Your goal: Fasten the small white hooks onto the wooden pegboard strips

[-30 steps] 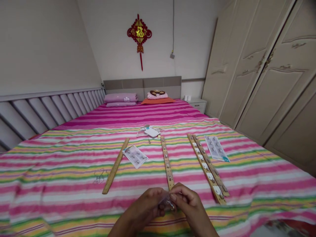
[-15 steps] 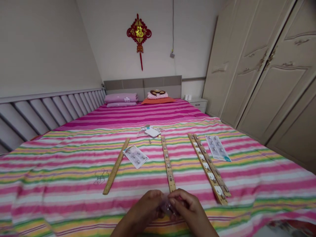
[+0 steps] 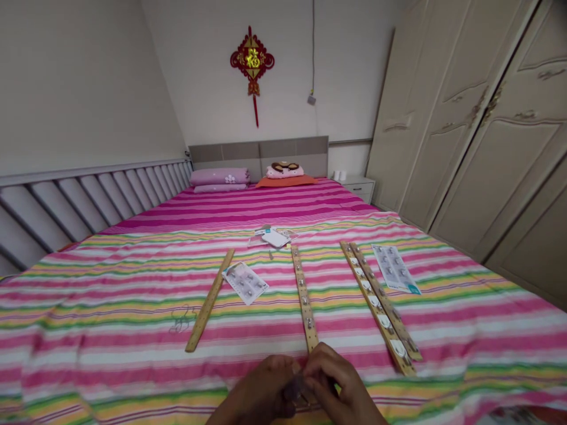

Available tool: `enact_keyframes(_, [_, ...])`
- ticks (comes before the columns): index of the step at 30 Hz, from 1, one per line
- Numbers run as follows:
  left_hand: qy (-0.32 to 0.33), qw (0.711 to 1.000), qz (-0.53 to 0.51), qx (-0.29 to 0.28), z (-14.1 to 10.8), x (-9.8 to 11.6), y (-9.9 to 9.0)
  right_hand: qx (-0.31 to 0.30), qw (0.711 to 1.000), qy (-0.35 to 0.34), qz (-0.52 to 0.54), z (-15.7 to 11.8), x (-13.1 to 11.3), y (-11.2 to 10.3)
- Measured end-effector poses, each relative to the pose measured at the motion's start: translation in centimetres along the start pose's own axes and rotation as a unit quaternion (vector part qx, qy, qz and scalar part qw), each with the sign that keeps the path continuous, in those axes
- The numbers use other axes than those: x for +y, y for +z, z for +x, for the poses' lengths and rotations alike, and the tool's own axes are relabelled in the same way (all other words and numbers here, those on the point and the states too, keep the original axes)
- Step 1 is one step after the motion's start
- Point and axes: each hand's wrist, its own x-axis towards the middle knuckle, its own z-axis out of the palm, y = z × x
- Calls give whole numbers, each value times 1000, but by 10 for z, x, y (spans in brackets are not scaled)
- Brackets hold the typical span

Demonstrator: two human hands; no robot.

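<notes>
My left hand [image 3: 268, 381] and my right hand [image 3: 335, 378] meet low in the middle, fingers closed around a small clear plastic piece [image 3: 296, 391]; its exact kind is blurred. Just beyond my fingers starts a wooden strip [image 3: 305, 298] with holes and a row of small metal hooks or clips; its near end is hidden by my hands. To the left are a bare perforated wooden strip [image 3: 209, 307] and a card of hooks [image 3: 245, 283]. On the right, a strip with white round pieces [image 3: 376, 307] lies against another strip with metal pieces [image 3: 390, 301].
Another hook card [image 3: 396, 270] lies at right. Opened white packaging [image 3: 274, 237] sits beyond the middle strip. A tangle of thin thread or wire [image 3: 182, 319] is on the striped bedspread [image 3: 133, 354]. Slatted rail [image 3: 88, 206] at left, wardrobe [image 3: 443, 136] at right.
My right fingers have shifted slightly, and the plastic piece between my hands now shows less and looks darker. The view has moved a little; the strips and cards stay put.
</notes>
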Motion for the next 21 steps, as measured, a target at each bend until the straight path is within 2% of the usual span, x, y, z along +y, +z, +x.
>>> enact_keyframes(4, [3, 999, -22, -25, 2, -2, -4, -20, 998, -62, -25, -1, -4, 1])
enact_keyframes(8, [5, 999, -45, -12, 5, -1, -7, -14, 987, -122, -103, 0, 1, 5])
enact_keyframes(12, [15, 998, -52, 11, 13, 4, -5, 49, 949, -196, -241, 4, 10, 10])
enact_keyframes(15, [38, 998, -23, 32, 24, 9, -6, 68, 926, -212, -306, 8, 9, 12])
enact_keyframes(18, [60, 992, 44, 106, 43, 17, -16, 120, 927, -221, -280, 14, -1, 11])
enact_keyframes(21, [98, 975, 80, 180, 67, 36, -37, 179, 953, -183, -162, 22, -12, 2])
